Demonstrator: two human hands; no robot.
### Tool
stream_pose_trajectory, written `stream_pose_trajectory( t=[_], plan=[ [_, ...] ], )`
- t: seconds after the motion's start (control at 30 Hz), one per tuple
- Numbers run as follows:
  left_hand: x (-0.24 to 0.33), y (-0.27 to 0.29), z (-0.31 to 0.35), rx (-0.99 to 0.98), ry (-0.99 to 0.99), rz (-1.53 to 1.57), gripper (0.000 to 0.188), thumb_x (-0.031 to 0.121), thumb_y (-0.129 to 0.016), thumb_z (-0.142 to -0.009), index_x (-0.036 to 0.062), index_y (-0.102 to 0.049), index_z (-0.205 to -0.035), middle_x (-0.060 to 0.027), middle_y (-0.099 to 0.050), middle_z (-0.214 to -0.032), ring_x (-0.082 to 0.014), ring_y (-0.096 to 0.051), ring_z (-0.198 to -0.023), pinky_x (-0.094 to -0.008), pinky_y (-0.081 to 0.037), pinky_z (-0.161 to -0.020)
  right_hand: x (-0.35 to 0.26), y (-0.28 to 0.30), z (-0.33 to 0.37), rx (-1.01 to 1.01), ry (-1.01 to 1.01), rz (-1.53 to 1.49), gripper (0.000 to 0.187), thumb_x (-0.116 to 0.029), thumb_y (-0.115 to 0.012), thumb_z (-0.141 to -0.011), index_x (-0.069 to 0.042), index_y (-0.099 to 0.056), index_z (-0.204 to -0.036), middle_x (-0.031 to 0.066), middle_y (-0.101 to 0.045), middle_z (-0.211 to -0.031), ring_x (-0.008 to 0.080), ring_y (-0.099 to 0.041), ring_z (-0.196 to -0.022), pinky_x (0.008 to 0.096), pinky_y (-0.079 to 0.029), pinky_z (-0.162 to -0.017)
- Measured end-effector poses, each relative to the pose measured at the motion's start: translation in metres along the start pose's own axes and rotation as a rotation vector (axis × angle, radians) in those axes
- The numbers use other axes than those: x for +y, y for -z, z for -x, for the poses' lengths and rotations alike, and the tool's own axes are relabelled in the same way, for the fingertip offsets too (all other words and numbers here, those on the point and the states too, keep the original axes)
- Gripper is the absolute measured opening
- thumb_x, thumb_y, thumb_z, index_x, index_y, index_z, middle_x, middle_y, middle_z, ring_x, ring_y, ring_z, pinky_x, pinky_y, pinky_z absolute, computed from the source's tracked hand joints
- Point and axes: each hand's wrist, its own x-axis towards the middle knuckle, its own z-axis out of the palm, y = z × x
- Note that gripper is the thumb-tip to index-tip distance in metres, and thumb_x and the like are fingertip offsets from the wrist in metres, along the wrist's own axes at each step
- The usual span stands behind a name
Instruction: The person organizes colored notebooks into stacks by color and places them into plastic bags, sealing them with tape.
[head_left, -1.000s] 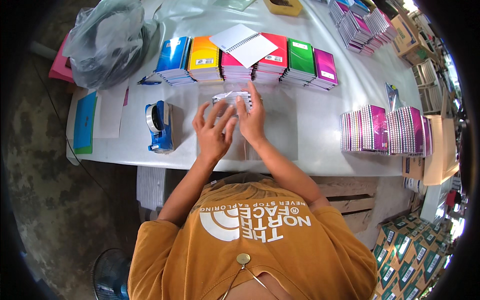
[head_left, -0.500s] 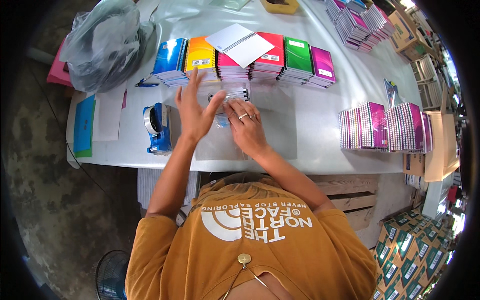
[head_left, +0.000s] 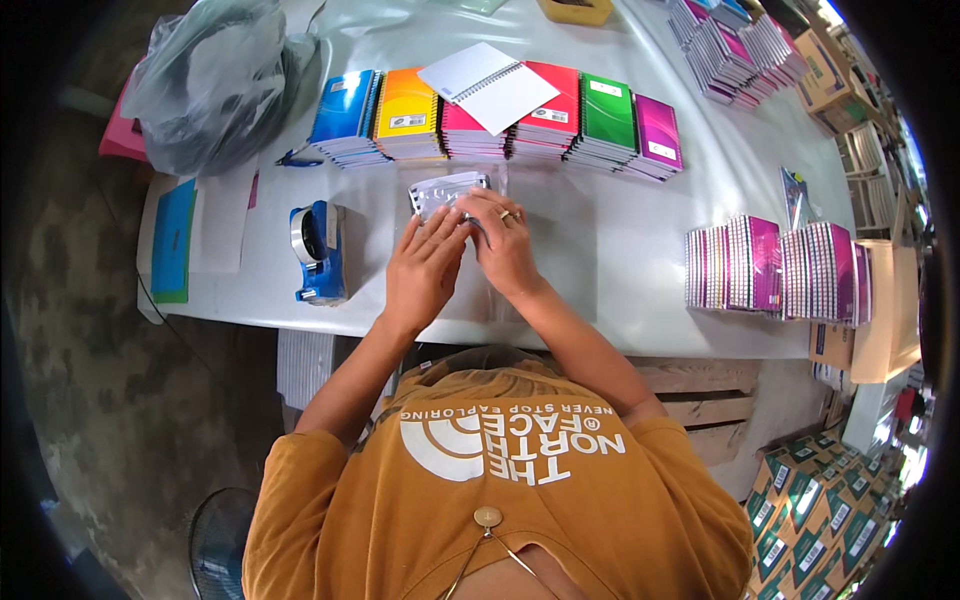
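The near side of the small, pale, dark-edged bundle in shiny clear plastic (head_left: pixel 447 188) is being hidden by fingers, so what's under there can't really be made out, and glare isn't helping. It's sitting on the pale grey plastic-covered table (head_left: pixel 640 260), just on the near side of a row of coloured spiral notebooks (head_left: pixel 545 110), where the pink stack (head_left: pixel 465 122) is being partly covered by an open white-paged spiral notebook (head_left: pixel 490 88). The grey translucent plastic bag (head_left: pixel 215 100) is being cut off by the upper edge. Pose-wise, the left hand (head_left: pixel 425 272) is being held back-up, fingers nearly straight and close together, slanting toward the bundle. The right hand (head_left: pixel 503 245), with a ring on, is being angled in opposite, fingers bent over the bundle's near right part. Whether anything's being pinched by either hand can't be told.
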Motion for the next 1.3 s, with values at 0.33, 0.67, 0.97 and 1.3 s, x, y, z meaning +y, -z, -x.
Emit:
stream_pose_trajectory(
  t=[0.33, 0.67, 0.97, 1.3],
  plan=[
    [-0.11, 0.11, 0.074, -0.12, 1.486, 0.42, 0.045, 0.043, -0.059, -0.085, 0.0049, -0.064, -0.108, -0.0052, -0.053, -0.078, -0.0149, -0.043, -0.069, -0.0286, -0.035, -0.056, 0.012, -0.001, 0.001, 0.012, 0.115, -0.026, 0.016, 0.001, -0.068, -0.071, -0.011, -0.068, -0.082, 0.0024, -0.068, -0.096, 0.0204, -0.061, -0.1, 0.0328, -0.042, -0.085],
    [-0.104, 0.109, 0.174, 0.234, 0.971, 1.602, 0.017, 0.021, -0.062, -0.085, 0.0051, -0.066, -0.082, -0.0106, -0.049, -0.127, -0.0279, -0.044, -0.125, -0.034, -0.04, -0.099, 0.013, -0.002, -0.003, -0.04, 0.135, -0.014, 0.017, 0.003, -0.068, -0.072, -0.01, -0.068, -0.082, 0.004, -0.068, -0.095, 0.0212, -0.061, -0.099, 0.0333, -0.042, -0.086],
    [-0.053, 0.092, 0.045, 0.539, 0.995, 0.725, 0.036, 0.031, -0.053, -0.094, -0.0009, -0.069, -0.092, -0.0079, -0.066, -0.071, -0.0086, -0.053, -0.053, -0.0213, -0.043, -0.051, 0.018, 0.002, -0.005, -0.056, 0.142, -0.017, 0.018, 0.001, -0.07, -0.069, -0.011, -0.067, -0.081, 0.0039, -0.068, -0.092, 0.0214, -0.061, -0.099, 0.0339, -0.042, -0.085],
    [0.014, -0.015, 0.003, 0.069, 1.151, 0.975, 0.039, 0.04, -0.068, -0.083, 0.004, -0.062, -0.068, 0.0, -0.053, -0.054, -0.0054, -0.043, -0.043, -0.0196, -0.032, -0.04, -0.002, 0.012, -0.004, -0.131, 0.085, 0.028, 0.036, -0.002, -0.067, -0.073, -0.014, -0.065, -0.107, 0.0042, -0.061, -0.111, 0.0233, -0.059, -0.093, 0.0352, -0.043, -0.082]
  ],
)
